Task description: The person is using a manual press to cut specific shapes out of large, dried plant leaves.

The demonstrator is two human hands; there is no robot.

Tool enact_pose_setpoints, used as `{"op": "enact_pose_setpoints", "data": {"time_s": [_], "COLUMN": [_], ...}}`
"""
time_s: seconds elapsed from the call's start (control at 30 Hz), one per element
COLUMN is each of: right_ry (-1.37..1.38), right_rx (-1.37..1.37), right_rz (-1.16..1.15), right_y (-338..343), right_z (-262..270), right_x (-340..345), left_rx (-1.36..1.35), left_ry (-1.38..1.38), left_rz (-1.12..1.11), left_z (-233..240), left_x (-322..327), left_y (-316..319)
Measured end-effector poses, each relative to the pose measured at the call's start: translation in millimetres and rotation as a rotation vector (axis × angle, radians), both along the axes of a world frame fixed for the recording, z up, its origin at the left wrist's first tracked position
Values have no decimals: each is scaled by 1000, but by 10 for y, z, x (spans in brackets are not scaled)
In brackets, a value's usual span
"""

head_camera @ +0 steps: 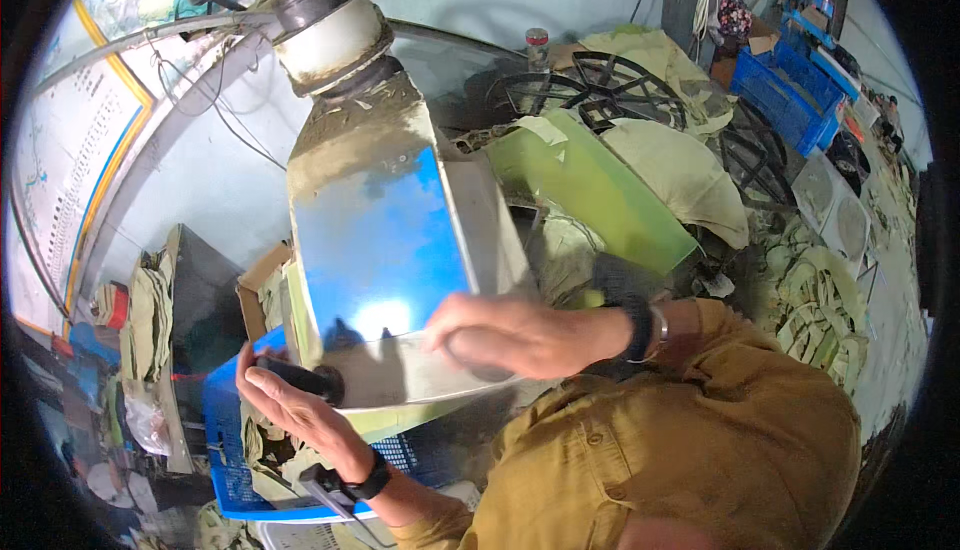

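Note:
Before me stands a grimy machine with a shiny blue panel (375, 242) on its pale metal head, tapering to a white and dark cylindrical column (330, 39). My left hand (300, 407) is around the outer end of a black handle (300, 379) at the head's lower left corner, thumb on the near side. Blurred, my right hand (525, 334) lies over the panel's lower right corner with its fingers curled; whether it holds anything is unclear. Below the head is a blue plastic crate (225, 467) with pale green fabric pieces (270, 452) in it.
To the right, a green board (592, 182) leans over fabric and black spoked wheels (626, 81). Farther right are a blue crate (787, 88) and a heap of fabric scraps (817, 310). A dark panel (206, 310) stands at left beside stacked fabric (146, 317).

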State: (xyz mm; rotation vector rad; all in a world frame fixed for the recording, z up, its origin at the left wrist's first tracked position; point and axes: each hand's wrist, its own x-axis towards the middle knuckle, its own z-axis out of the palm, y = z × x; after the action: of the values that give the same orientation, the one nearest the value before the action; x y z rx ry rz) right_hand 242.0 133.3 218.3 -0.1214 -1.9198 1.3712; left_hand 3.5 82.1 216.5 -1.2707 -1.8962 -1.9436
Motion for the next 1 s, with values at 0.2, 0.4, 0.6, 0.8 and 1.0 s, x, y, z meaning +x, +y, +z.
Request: {"op": "enact_pose_setpoints", "data": {"time_s": [0.2,0.4,0.6,0.8,1.0], "right_ry": [122,148,67,149,235], "right_rx": [-307,-244,-146,-116,-184], "right_rz": [-189,-312,-259,-240,-202], "right_y": [52,154,200,240,224], "right_z": [-12,-183,-290,-419,-470], "right_x": [568,655,649,581,531], "left_rx": [109,154,148,155,173], "left_ry": [-147,-279,-260,-334,-367], "left_rz": [-205,-159,-65,-100,-125], "left_z": [29,-93,-256,-350,-344], "left_x": [503,677,587,579,536], "left_y": [75,119,128,131,151]}}
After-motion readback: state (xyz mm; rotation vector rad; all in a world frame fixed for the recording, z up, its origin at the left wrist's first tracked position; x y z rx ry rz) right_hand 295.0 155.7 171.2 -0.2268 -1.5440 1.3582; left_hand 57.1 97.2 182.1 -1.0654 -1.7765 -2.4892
